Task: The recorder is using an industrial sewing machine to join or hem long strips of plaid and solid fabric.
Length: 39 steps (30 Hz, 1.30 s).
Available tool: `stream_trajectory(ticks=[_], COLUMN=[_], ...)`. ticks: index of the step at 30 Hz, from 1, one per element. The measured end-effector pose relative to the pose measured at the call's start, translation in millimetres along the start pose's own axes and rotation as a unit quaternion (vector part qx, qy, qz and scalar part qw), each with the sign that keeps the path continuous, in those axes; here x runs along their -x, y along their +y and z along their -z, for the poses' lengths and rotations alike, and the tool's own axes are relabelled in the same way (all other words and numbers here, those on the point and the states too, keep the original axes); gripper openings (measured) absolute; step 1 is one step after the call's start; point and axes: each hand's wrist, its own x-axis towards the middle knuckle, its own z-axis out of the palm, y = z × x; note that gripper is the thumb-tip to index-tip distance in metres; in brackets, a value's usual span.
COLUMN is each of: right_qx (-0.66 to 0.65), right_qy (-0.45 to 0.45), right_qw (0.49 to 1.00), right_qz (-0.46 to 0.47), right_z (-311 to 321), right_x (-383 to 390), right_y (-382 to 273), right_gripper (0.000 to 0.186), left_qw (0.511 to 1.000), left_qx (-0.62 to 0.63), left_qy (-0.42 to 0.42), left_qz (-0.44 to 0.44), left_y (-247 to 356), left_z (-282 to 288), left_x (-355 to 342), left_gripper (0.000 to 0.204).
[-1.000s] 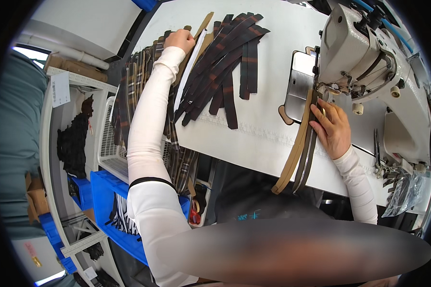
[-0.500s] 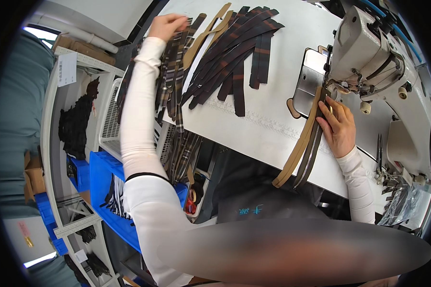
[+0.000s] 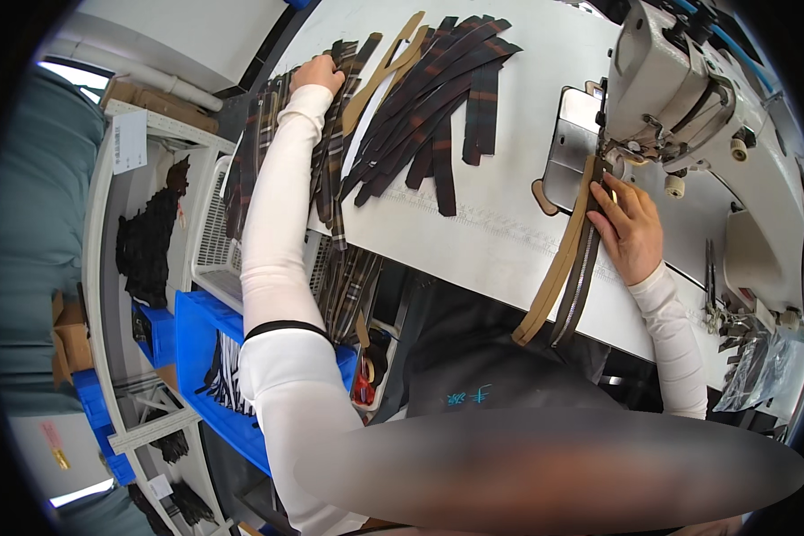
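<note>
My left hand (image 3: 317, 73) is at the far left of the worktable, fingers curled over plaid fabric strips (image 3: 257, 156), with several tan strips (image 3: 364, 107) and dark rust-banded strips (image 3: 473, 40) to its right. Below the needle area of the white sewing machine (image 3: 652, 62), my right hand (image 3: 627, 228) grips a tan tape and a dark metal zipper (image 3: 573, 286), thumb and fingers on them. Their lower ends hang over the table's front edge. The feed under the presser foot is too small to make out clearly.
A blue bin (image 3: 194, 357) and a white basket (image 3: 207, 263) sit below the table's left edge, beside shelving (image 3: 107, 330) with black fabric. Metal tweezers or tools (image 3: 710, 277) and a clear plastic bag (image 3: 755, 371) lie at the right, near the machine.
My left hand moved leftward from beside the tan strips, rose, then came down onto the plaid strips. My right hand stays at the zipper. The whole view has shifted slightly.
</note>
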Motion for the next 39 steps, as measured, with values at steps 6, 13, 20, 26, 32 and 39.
stream_trajectory(ticks=[6,13,20,26,32,39], right_qx=[-0.002,-0.001,0.012,0.019,0.000,0.006], right_qy=[0.011,-0.003,0.010,0.021,0.015,0.031], right_qw=[1.000,1.000,1.000,1.000,1.000,0.999], right_qz=[0.017,-0.003,0.012,0.005,-0.007,0.002], right_z=[-2,-7,-14,-15,-11,-12], right_x=[-3,2,6,8,6,5], right_y=[-2,11,13,13,10,12], right_gripper=[0.036,0.036,0.036,0.037,0.037,0.035], left_qw=[0.998,0.922,0.893,0.873,0.852,0.790], left_qx=[-0.037,0.083,0.205,0.114,0.235,0.194], left_qy=[0.025,0.142,-0.019,-0.084,0.031,0.176], left_qz=[0.051,-0.350,-0.399,-0.466,-0.468,-0.555], left_y=[-11,75,112,111,140,219], left_z=[-7,28,61,48,29,36], left_x=[-16,171,303,281,258,210], left_gripper=[0.023,0.012,0.042,0.045,0.035,0.035])
